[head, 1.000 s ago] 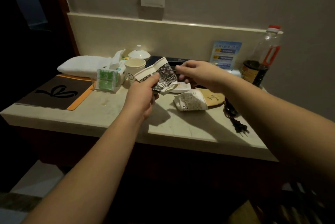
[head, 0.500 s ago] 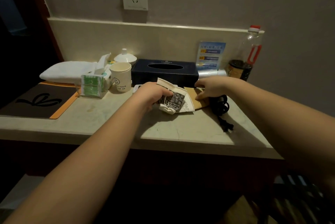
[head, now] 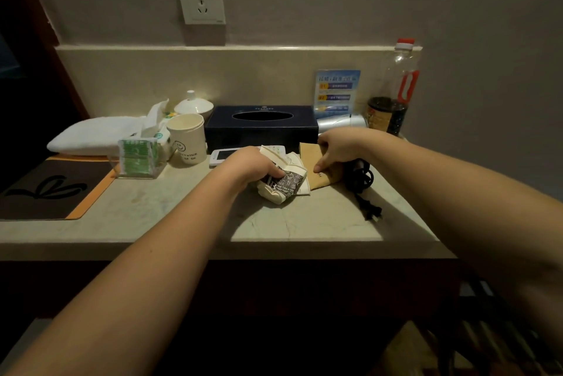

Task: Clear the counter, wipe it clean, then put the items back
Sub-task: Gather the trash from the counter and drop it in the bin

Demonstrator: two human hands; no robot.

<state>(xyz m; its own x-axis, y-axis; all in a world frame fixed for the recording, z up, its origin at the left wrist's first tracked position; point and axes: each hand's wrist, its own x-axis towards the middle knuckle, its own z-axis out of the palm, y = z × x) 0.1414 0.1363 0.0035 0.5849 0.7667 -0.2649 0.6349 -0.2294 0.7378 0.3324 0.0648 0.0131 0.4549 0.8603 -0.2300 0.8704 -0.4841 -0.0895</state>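
at frame centre the left hand [head: 254, 167] grips the bag [head: 281, 182]; the right hand [head: 336, 150] pinches the sleeve [head: 320, 174] (lift both together off the desk [head: 182, 214], avoiding the cord [head: 362, 183]).

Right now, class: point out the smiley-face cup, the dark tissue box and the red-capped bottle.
smiley-face cup [head: 186, 141], head view, on its front wall above the face.
dark tissue box [head: 262, 129], head view, on its front face.
red-capped bottle [head: 393, 95], head view, on its clear body.

The counter [head: 304, 223] is showing smooth, faintly veined stone with a dull sheen. The crumpled bag [head: 285, 185] is appearing as matt printed paper. The bottle [head: 396, 86] is presenting clear glossy plastic. The towel [head: 91, 135] is looking like soft white cloth.
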